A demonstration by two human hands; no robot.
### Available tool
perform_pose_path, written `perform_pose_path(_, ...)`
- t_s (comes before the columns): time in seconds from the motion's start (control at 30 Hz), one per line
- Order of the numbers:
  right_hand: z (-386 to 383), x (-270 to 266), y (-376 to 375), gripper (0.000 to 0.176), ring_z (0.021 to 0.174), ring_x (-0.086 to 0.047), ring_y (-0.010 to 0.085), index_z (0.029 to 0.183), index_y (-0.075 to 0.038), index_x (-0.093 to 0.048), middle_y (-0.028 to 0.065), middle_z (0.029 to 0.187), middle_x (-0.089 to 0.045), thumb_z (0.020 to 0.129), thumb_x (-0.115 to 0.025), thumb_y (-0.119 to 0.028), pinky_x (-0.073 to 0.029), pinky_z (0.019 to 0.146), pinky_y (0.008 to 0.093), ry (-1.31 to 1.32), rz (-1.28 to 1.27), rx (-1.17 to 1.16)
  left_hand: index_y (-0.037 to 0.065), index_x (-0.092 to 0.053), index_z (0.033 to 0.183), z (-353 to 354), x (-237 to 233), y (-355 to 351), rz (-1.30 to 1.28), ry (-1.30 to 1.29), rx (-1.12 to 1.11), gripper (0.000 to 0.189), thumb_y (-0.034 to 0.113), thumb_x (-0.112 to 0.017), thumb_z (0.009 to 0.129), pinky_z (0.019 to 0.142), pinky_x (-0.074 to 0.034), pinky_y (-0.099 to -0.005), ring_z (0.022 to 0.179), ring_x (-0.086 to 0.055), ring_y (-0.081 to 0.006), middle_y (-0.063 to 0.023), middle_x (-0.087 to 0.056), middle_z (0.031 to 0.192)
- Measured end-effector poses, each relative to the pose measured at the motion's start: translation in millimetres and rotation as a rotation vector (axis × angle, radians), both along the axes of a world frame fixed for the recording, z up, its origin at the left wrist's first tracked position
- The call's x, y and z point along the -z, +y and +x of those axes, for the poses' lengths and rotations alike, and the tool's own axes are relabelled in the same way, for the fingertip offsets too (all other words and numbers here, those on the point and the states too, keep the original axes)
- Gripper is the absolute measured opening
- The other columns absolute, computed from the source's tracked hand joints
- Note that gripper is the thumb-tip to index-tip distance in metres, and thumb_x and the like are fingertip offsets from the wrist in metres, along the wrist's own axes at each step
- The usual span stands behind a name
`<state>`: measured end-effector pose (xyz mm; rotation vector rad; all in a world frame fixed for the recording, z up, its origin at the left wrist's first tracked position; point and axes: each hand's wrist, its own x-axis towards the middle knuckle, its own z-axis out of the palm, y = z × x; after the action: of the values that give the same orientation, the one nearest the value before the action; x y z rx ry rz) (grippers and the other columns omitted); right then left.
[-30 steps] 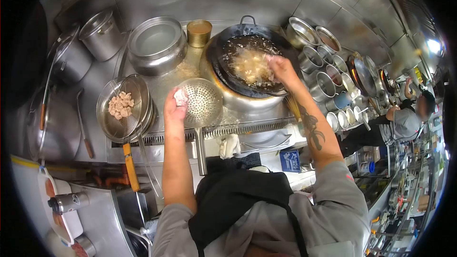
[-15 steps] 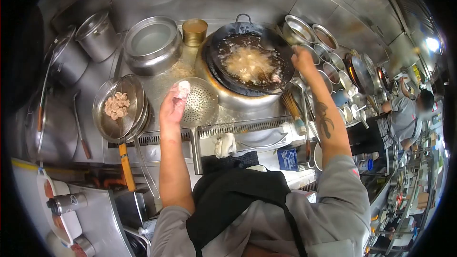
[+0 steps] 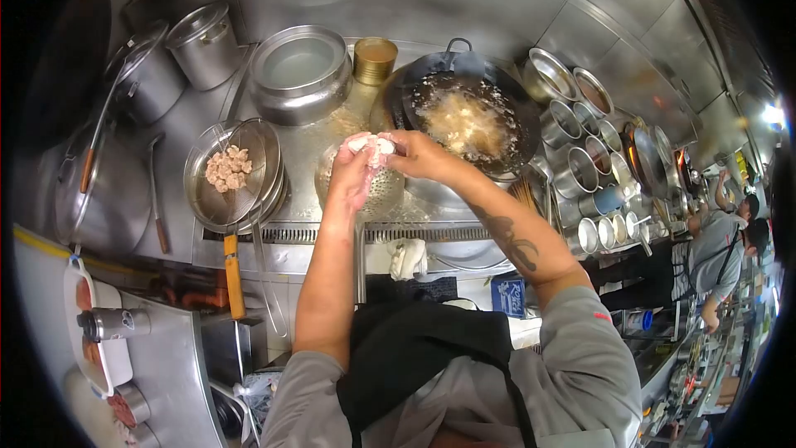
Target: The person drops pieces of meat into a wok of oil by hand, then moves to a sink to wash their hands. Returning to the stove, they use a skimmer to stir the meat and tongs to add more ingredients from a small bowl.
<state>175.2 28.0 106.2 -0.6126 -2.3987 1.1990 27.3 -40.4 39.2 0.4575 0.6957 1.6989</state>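
Note:
My left hand (image 3: 352,172) is closed around pale, white-coated pieces (image 3: 371,148) that look like raw meat. The fingers of my right hand (image 3: 417,154) pinch at the same lump, so both hands meet over the perforated skimmer (image 3: 383,192), which lies flat on the stove top. Just to the right, a black wok (image 3: 524,129) holds bubbling oil, with light golden pieces (image 3: 464,123) frying in it. On the left, a wire strainer (image 3: 196,185) with a wooden handle holds several browned meat chunks (image 3: 228,168).
Behind stand a large steel pot (image 3: 300,101) of liquid and a brass-coloured tin (image 3: 375,63). Several steel containers (image 3: 572,168) line the right. A folded white cloth (image 3: 408,259) rests at the front edge. A co-worker (image 3: 713,253) stands far right.
My right hand has come from above the wok's right side to meet my left hand. The left hand's lump is now between both hands. The view has shifted slightly.

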Motion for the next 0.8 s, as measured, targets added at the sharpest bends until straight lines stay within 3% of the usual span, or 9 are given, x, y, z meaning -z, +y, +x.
perform_pose_path(0.1,0.2,7.6,12.1,0.029,0.063,-0.056,0.0077,0.111,0.000,-0.059,0.0038,0.078,-0.063,0.087,-0.061,-0.016,-0.046,0.054,0.0244,-0.107,-0.210,0.083,0.002,-0.049,0.115,-3.0,-12.9,-9.5,0.078,0.151,0.107,0.033,0.003,-0.061,0.084,0.078,-0.051,-0.0315,0.090,-0.060,-0.0193,-0.0092,-0.060,0.105)
perform_pose_path(0.23,-3.6,10.5,5.0,0.016,0.055,-0.055,0.0088,0.095,0.003,-0.063,0.0032,0.071,-0.061,0.089,-0.058,-0.011,-0.046,0.048,0.0248,0.088,-0.568,0.213,0.004,-0.051,0.112,-8.9,-11.7,-12.2,0.029,0.293,0.128,0.032,0.001,-0.064,0.082,0.066,-0.052,-0.0270,0.082,-0.062,-0.0153,-0.0070,-0.063,0.095)
perform_pose_path(0.43,-1.8,9.5,-2.3,0.020,0.058,-0.055,0.0098,0.100,0.002,-0.060,0.0046,0.076,-0.061,0.090,-0.059,-0.016,-0.048,0.051,0.0259,0.192,-0.884,0.272,0.004,-0.053,0.108,-12.4,-1.8,-4.3,-0.074,0.255,0.101,0.026,0.005,-0.063,0.084,0.055,-0.051,-0.0244,0.076,-0.062,-0.0130,-0.0060,-0.064,0.090)
perform_pose_path(0.53,1.4,17.3,-4.9,0.020,0.060,-0.056,0.0106,0.105,-0.001,-0.058,0.0030,0.080,-0.061,0.090,-0.057,-0.014,-0.048,0.053,0.0259,0.121,-0.696,0.147,0.004,-0.055,0.107,-9.1,1.3,0.6,-0.089,0.278,0.098,0.023,0.007,-0.062,0.085,0.055,-0.052,-0.0248,0.075,-0.062,-0.0128,-0.0054,-0.064,0.091)
perform_pose_path(0.67,3.8,17.8,-5.4,0.020,0.070,-0.055,0.0093,0.105,-0.001,-0.057,0.0061,0.079,-0.060,0.087,-0.056,-0.010,-0.046,0.060,0.0257,-0.135,-0.090,0.088,0.006,-0.056,0.108,-3.4,-1.8,0.3,-0.117,0.226,0.090,0.023,0.009,-0.061,0.086,0.058,-0.053,-0.0257,0.076,-0.062,-0.0129,-0.0041,-0.064,0.093)
perform_pose_path(0.77,7.2,42.6,7.7,0.017,0.072,-0.055,0.0107,0.103,-0.002,-0.057,0.0062,0.079,-0.060,0.089,-0.055,-0.009,-0.046,0.063,0.0268,-0.048,0.361,0.074,0.008,-0.054,0.111,-11.1,6.5,7.4,-0.165,0.225,0.056,0.027,0.008,-0.061,0.086,0.059,-0.054,-0.0261,0.080,-0.062,-0.0133,-0.0035,-0.064,0.095)
perform_pose_path(0.8,10.2,37.6,3.7,0.018,0.073,-0.056,0.0140,0.103,-0.001,-0.057,0.0102,0.081,-0.060,0.089,-0.054,-0.012,-0.046,0.065,0.0300,-0.042,0.290,0.093,0.009,-0.054,0.112,-16.1,10.8,8.6,-0.178,0.227,0.050,0.028,0.008,-0.062,0.085,0.059,-0.054,-0.0263,0.081,-0.063,-0.0134,-0.0033,-0.063,0.096)
